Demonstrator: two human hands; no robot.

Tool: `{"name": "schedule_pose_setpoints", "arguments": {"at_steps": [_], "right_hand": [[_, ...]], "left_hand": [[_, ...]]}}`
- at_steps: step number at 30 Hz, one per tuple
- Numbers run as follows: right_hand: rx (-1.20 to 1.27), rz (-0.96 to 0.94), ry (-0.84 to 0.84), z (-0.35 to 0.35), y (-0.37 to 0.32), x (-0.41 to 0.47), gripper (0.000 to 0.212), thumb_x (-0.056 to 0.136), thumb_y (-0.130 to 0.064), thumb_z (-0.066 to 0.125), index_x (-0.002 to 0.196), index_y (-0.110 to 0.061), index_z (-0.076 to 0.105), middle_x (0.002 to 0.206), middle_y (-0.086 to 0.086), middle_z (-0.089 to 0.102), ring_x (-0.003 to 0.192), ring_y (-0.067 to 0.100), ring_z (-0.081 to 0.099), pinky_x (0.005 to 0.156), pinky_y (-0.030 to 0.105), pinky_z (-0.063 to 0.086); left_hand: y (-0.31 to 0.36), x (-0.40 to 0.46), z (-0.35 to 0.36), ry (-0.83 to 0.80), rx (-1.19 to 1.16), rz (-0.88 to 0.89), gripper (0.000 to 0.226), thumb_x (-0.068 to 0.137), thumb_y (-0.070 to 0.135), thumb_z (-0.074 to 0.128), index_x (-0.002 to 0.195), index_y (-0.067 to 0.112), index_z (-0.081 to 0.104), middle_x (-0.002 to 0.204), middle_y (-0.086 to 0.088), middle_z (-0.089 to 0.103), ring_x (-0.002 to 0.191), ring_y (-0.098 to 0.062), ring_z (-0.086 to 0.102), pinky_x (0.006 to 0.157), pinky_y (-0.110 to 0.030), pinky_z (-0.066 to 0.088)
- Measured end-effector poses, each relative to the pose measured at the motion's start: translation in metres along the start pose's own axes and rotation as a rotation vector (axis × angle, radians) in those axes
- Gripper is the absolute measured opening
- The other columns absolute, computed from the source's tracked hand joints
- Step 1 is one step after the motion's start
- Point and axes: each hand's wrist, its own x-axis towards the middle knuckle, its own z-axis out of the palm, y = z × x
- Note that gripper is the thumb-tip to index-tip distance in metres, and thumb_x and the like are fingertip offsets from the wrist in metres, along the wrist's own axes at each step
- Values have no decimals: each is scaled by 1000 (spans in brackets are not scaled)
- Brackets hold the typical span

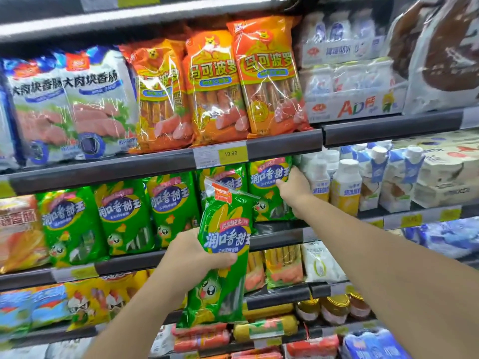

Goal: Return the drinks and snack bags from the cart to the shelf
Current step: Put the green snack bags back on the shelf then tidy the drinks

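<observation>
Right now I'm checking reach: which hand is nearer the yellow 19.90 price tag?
Right. The right hand rests on shelved bags just below-right of the price tag; the left hand is lower, holding a green bag.

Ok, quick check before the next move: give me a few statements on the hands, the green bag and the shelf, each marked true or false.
1. The left hand grips a green snack bag. True.
2. The right hand holds a bottle. False: it rests on the rightmost green bag on the shelf, beside the white-capped bottles.
3. The held bag matches the green bags in that shelf row. True.
4. The yellow price tag reads 9.90. False: it reads 19.90.
5. Orange sausage bags stand on the shelf above the green row. True.
</observation>
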Motion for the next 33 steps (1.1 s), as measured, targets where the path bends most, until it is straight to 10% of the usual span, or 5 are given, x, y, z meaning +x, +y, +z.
{"name": "schedule_pose_setpoints", "arguments": {"at_steps": [9, 16, 22, 29, 33], "right_hand": [[-57, -154, -5, 2, 4, -20, 78, 91, 11, 43, 155, -3, 1, 164, 12, 10, 151, 25, 12, 122, 33, 16], [315, -143, -200, -14, 51, -65, 30, 99, -29, 51, 124, -12, 56, 112, 1, 65, 105, 20, 63, 100, 47, 49], [424, 14, -589, -55, 56, -59, 49, 91, -30, 68, 132, -11, 52, 118, 9, 69, 99, 19, 71, 84, 36, 60], [424, -16, -358, -51, 44, -39, 43, 83, 4, 71, 122, -6, 54, 96, 2, 66, 90, 18, 67, 83, 33, 57], [268, -12, -209, -34, 40, -32, 47, 80, -4, 76, 121, -12, 54, 109, 8, 68, 103, 27, 66, 93, 47, 54]], "left_hand": [[1, 12, 19, -45, -96, 0, 28, 72, 18, 86, 97, 18, 71, 89, 2, 78, 82, -15, 74, 73, -28, 51], [26, 45, 54, -75, -242, 15, 37, 71, 14, 87, 104, 15, 70, 94, -3, 78, 87, -22, 74, 80, -38, 57], [52, 80, 79, -11, -341, 54, 31, 71, 12, 86, 99, 13, 71, 92, -2, 78, 85, -20, 75, 68, -29, 55], [67, 99, 93, 215, -172, 34, 66, 79, 37, 80, 133, 13, 50, 124, 5, 60, 116, -23, 57, 96, -38, 46], [57, 94, 84, 289, 95, 96, 58, 86, 33, 71, 137, 13, 51, 124, 0, 62, 94, -17, 62, 84, -32, 50]]}}
